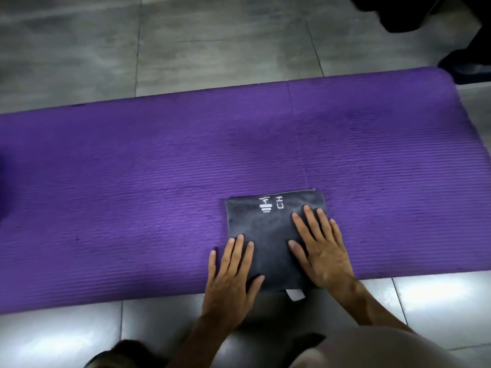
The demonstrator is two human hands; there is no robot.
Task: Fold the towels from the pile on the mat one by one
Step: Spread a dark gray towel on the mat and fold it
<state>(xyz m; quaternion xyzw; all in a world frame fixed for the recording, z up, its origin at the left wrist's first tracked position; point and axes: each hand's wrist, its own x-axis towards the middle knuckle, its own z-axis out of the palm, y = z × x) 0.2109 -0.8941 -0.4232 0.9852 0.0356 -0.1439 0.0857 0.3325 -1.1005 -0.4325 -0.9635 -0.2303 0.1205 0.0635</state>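
A dark grey towel [268, 229] lies folded into a small rectangle near the front edge of the purple mat [132, 181]. White embroidered marks show near its far edge, and a small white tag sticks out over the mat's front edge. My left hand [231, 272] lies flat with straight fingers on the towel's near left corner, partly on the mat. My right hand [321, 245] presses flat on the towel's right half, fingers spread. No pile of towels is in view.
Grey floor tiles [186, 41] surround the mat on the far and near sides. Dark objects [425, 14] sit at the top right corner beyond the mat. A dark shape touches the mat's far left edge. My knees fill the bottom of the view.
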